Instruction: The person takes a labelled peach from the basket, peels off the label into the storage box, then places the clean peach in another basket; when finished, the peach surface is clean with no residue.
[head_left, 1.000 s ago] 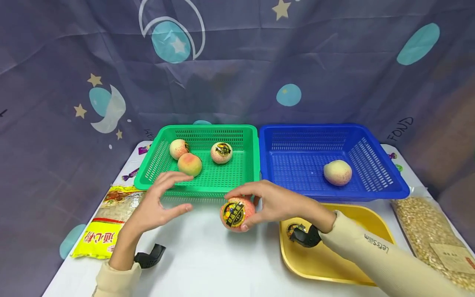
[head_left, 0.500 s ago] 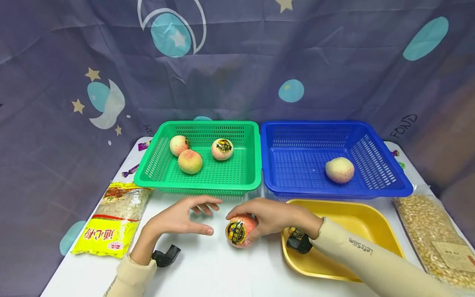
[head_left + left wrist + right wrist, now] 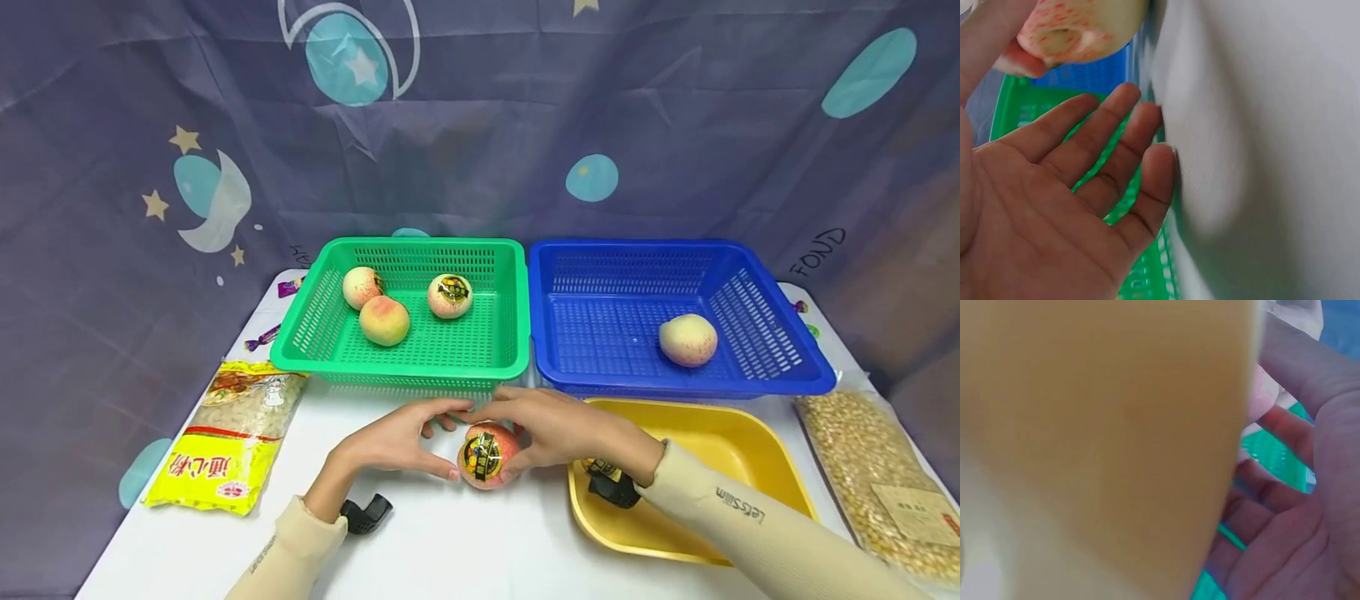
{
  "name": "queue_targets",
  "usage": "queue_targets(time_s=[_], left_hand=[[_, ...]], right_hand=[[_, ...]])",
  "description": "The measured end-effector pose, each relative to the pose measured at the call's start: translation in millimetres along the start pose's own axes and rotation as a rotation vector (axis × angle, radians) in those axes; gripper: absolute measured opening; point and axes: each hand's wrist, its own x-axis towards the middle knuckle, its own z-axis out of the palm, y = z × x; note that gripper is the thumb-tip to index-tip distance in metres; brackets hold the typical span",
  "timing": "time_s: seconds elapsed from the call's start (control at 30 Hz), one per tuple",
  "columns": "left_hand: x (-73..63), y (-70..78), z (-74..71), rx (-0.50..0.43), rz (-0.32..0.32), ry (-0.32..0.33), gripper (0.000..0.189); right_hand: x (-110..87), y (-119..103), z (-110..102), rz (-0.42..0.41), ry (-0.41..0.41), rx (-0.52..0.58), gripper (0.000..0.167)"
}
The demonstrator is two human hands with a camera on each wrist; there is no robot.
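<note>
A peach (image 3: 487, 455) with a black and gold sticker is at the middle front of the white table, in front of the green basket. My right hand (image 3: 558, 427) grips it from the right, thumb in front and fingers over the far side. My left hand (image 3: 401, 437) is at its left, fingers relaxed, thumb tip right at the peach's side and fingertips beside the right hand's fingertips. In the left wrist view the left palm (image 3: 1054, 200) faces the peach (image 3: 1085, 31), whose speckled stem end shows. A yellow tray wall (image 3: 1110, 450) hides much of the right wrist view.
The green basket (image 3: 420, 367) holds three peaches; the blue basket (image 3: 675, 385) beside it holds one. Under my right wrist, the yellow tray (image 3: 667, 546) holds another stickered peach (image 3: 600, 468). A yellow food bag (image 3: 217, 467) lies left, a grain bag (image 3: 877, 475) right.
The peach has gone down and slightly forward to the table's middle front in my right hand. My left hand has come right and down from beside the green basket to the peach.
</note>
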Motion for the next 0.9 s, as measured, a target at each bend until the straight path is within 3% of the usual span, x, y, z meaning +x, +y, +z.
queue_targets(time_s=[0.27, 0.43, 0.57, 0.67, 0.8, 0.9], left_hand=[[11.3, 1.8, 10.1, -0.033, 0.055, -0.047, 0.081], [17.5, 2.4, 14.2, -0.055, 0.076, -0.054, 0.08], [21.4, 4.6, 14.9, -0.07, 0.069, -0.035, 0.078], [23.6, 6.6, 15.1, -0.047, 0.062, -0.021, 0.074], [25.4, 8.3, 16.1, -0.002, 0.066, -0.01, 0.071], [27.6, 10.8, 15.8, 0.024, 0.083, -0.007, 0.071]], right_hand=[[-7.5, -1.5, 0.5, -0.05, 0.095, -0.022, 0.057], [-13.2, -0.7, -0.5, -0.049, 0.092, -0.029, 0.054], [-17.5, 0.7, -2.6, -0.048, 0.092, 0.037, 0.053], [-18.5, 2.9, -3.0, -0.065, 0.124, 0.125, 0.044], [-16.4, 4.1, -0.8, -0.077, 0.182, 0.225, 0.019], [-15.1, 2.7, -2.3, -0.083, 0.211, 0.257, 0.006]])
